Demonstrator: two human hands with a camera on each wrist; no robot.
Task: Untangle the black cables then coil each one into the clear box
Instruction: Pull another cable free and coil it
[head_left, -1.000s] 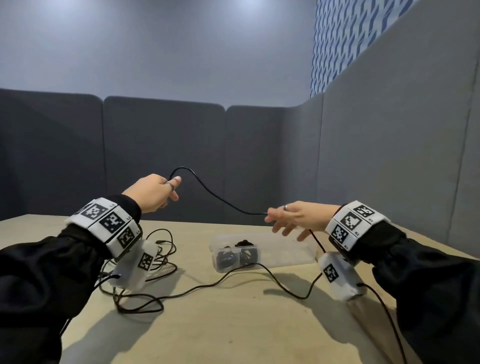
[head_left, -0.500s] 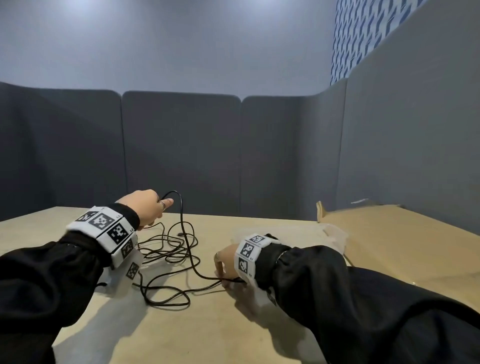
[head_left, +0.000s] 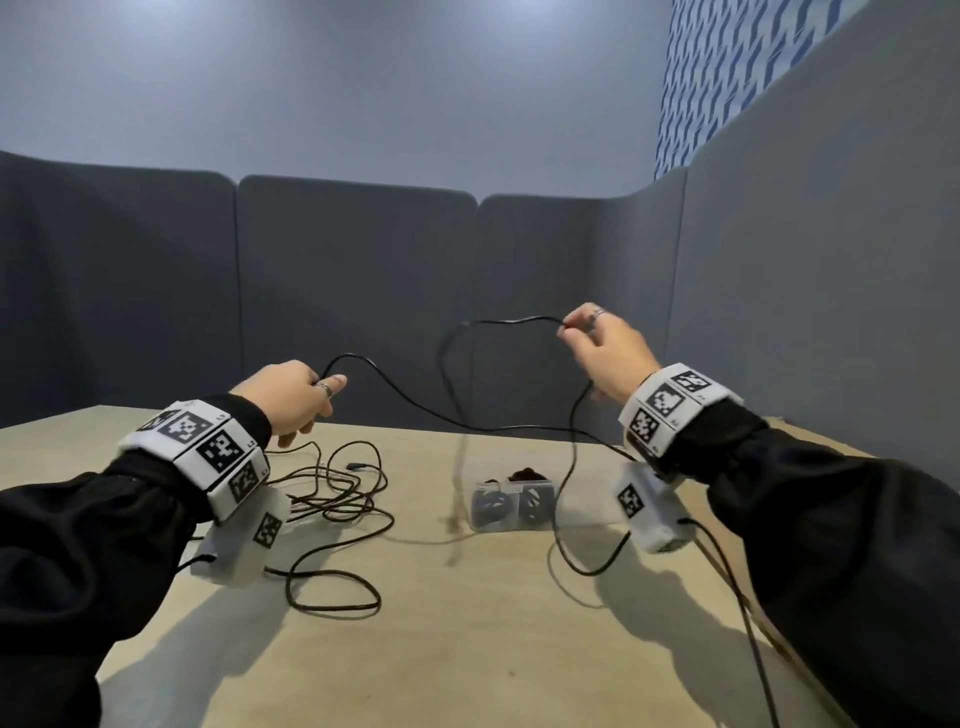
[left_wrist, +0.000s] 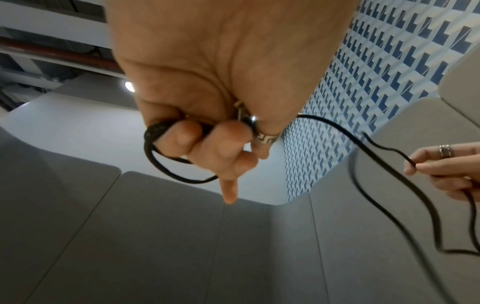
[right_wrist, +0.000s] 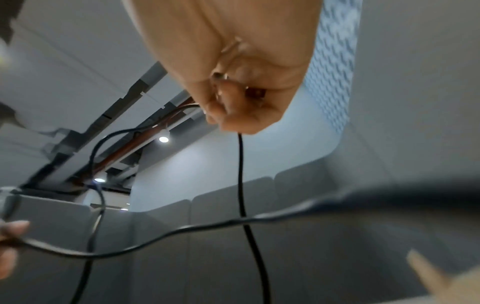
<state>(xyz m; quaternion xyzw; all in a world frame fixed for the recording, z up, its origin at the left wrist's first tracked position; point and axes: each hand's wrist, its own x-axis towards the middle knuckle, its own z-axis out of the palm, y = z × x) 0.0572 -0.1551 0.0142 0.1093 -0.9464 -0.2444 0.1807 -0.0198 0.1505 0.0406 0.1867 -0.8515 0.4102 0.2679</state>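
A black cable (head_left: 410, 405) spans the air between my hands. My left hand (head_left: 324, 387) is raised over the table's left side and grips one part of it, with a small loop (left_wrist: 166, 164) wound round the curled fingers. Higher and further right, my right hand (head_left: 569, 327) pinches the cable between thumb and fingertips (right_wrist: 221, 115); a length hangs from it to the table. The clear box (head_left: 511, 519) stands mid-table and holds coiled black cable. More black cables (head_left: 337, 493) lie tangled on the table under my left wrist.
The wooden table (head_left: 467, 649) is walled by grey partition panels (head_left: 358, 312) at the back and right. A wrist camera's own lead (head_left: 748, 634) trails off the lower right. One loop of cable (head_left: 332, 603) lies nearer the front.
Half a second ago my right hand was down at the table by the cable. It has since risen up and to the right with the cable pinched. The left hand stays raised with its grip.
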